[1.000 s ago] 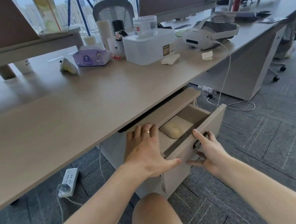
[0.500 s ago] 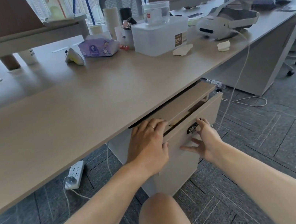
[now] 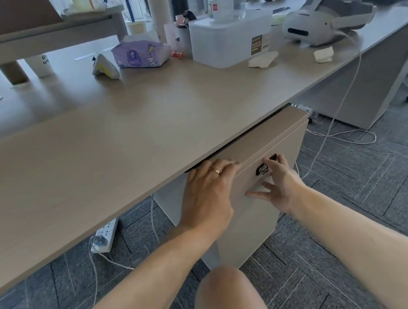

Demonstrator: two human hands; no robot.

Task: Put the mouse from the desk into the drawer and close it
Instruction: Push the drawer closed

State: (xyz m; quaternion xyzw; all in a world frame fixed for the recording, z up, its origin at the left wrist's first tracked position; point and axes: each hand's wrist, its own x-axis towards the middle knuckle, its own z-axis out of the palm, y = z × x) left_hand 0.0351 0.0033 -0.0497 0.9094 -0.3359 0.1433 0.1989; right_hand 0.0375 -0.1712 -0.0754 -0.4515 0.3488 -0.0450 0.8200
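The beige drawer (image 3: 291, 141) of the cabinet under the desk (image 3: 121, 140) sits flush with the cabinet front, closed. The mouse is out of sight inside it. My left hand (image 3: 206, 193) lies flat against the drawer's upper left corner, fingers together on its top edge, a ring on one finger. My right hand (image 3: 278, 183) presses spread fingers on the drawer front, just beside the metal lock (image 3: 263, 169). Neither hand holds anything.
On the desk stand a white plastic box (image 3: 230, 36) with a clear jar, a purple tissue pack (image 3: 140, 52), a VR headset (image 3: 322, 17) with a cable hanging to the floor, and crumpled tissues (image 3: 263, 60). A power strip (image 3: 105, 234) lies on the carpet. My knee (image 3: 227, 299) is below.
The drawer went from open, with the beige mouse visible inside, to fully closed. Both hands moved forward with the drawer front as it slid in.
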